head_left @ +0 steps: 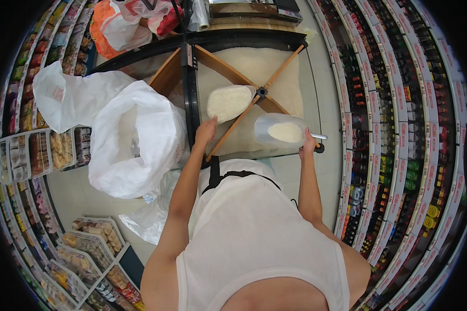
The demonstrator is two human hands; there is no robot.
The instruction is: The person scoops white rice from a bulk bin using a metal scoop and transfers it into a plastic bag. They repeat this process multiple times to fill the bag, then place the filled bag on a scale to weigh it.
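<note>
Overhead, two scoops of rice over a divided rice bin in a shop aisle.

From the head view: the left hand [206,130] grips a clear scoop [228,102] heaped with rice, its mouth pointing up-right across a wooden divider [241,119]. The right hand [308,145] is closed on the second scoop [281,130], which lies crosswise, mouth leftward. Both hang above the rice bin [264,65]; a large white sack [135,140] crowds the left, bottle shelves [399,129] line the right.

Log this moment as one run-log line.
left hand: holds bag of rice | right hand: holds scoop with rice | under: rice bin
</note>
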